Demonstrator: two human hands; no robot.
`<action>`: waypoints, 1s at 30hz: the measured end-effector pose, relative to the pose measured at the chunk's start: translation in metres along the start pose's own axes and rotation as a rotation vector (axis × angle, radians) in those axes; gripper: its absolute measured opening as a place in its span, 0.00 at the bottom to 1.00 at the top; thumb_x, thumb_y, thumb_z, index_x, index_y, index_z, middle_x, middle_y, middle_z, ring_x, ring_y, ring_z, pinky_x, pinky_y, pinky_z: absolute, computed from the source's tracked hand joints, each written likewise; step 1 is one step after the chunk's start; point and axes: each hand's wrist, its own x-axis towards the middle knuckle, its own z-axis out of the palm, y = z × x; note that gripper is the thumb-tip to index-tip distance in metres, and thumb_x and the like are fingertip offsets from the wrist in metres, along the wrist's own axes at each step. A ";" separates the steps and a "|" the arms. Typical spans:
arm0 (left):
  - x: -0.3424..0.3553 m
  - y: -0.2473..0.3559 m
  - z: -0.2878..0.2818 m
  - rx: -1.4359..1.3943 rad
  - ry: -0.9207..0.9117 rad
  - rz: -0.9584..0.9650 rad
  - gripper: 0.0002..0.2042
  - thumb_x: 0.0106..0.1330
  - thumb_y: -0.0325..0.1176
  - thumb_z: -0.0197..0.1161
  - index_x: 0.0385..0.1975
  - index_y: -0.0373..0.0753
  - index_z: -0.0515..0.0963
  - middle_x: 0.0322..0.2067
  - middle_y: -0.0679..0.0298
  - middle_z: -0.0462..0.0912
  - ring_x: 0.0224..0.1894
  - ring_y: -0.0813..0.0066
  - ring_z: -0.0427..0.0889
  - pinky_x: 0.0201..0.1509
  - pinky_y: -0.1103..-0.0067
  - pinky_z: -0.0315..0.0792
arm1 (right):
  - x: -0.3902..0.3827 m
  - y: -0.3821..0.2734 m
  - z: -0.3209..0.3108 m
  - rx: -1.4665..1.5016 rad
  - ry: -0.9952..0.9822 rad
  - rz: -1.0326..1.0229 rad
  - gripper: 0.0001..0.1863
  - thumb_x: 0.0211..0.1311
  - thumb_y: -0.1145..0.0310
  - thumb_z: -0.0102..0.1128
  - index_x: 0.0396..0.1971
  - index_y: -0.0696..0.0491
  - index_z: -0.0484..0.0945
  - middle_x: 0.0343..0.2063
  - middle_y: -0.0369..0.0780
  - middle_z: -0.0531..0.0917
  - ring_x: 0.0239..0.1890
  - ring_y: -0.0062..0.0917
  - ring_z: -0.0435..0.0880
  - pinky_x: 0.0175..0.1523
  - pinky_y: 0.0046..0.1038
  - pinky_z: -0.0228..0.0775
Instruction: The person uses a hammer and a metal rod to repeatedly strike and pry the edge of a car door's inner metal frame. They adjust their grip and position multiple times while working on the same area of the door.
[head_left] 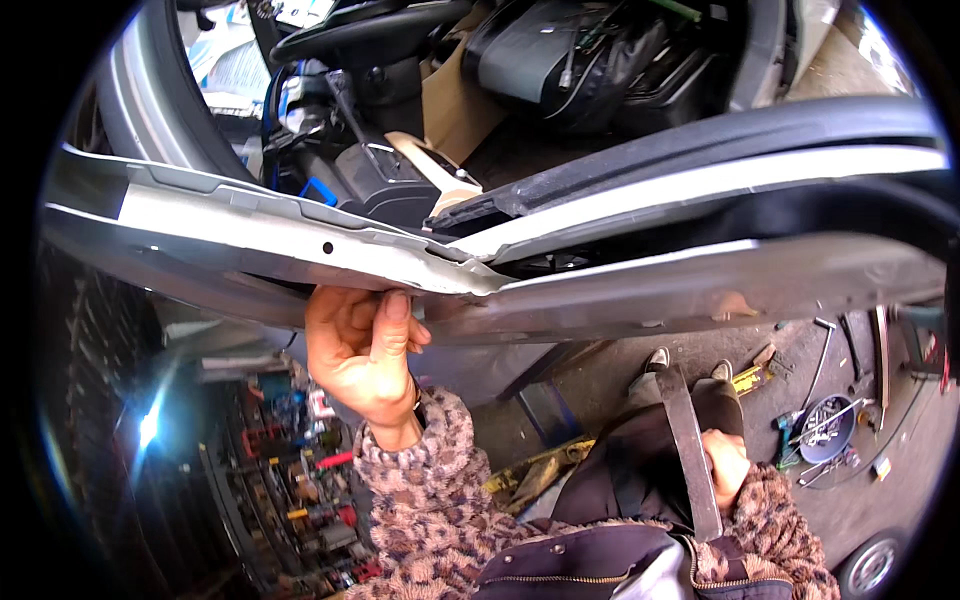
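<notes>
Clenched around a flat dark metal bar [690,450], the right hand [725,465] hangs low by the person's legs. Fingers of the left hand [360,345] curl, seemingly gripping, under the lower edge of the silver car panel [300,235], whose long axis runs left-right overhead, nearer the left hand.

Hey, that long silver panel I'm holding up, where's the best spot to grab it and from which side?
Grip the silver panel along its lower edge, from underneath, as the left hand does now. That edge is bare and long, while the upper side meets black trim. A second grip further right would probably steady it; the right hand holds a dark flat bar.
</notes>
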 end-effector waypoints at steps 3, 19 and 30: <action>-0.002 0.009 -0.027 -0.052 -0.087 -0.087 0.21 0.62 0.17 0.66 0.54 0.28 0.69 0.38 0.48 0.85 0.21 0.72 0.81 0.20 0.81 0.74 | -0.020 -0.007 0.000 0.043 -0.042 0.047 0.14 0.45 0.72 0.67 0.32 0.61 0.75 0.19 0.42 0.75 0.18 0.38 0.77 0.24 0.34 0.68; -0.035 0.040 -0.038 -0.074 -0.058 -0.216 0.20 0.60 0.14 0.67 0.51 0.28 0.71 0.36 0.49 0.83 0.18 0.65 0.80 0.14 0.77 0.73 | -0.003 -0.011 -0.001 0.073 -0.111 -0.224 0.21 0.57 0.58 0.67 0.36 0.63 0.76 0.19 0.41 0.73 0.16 0.35 0.76 0.20 0.33 0.66; -0.039 0.032 -0.019 0.036 -0.078 -0.072 0.17 0.61 0.18 0.67 0.48 0.26 0.73 0.28 0.52 0.82 0.11 0.74 0.72 0.11 0.80 0.62 | 0.001 -0.020 0.002 0.124 -0.192 -0.160 0.21 0.55 0.60 0.69 0.36 0.64 0.78 0.18 0.41 0.72 0.15 0.33 0.75 0.19 0.33 0.64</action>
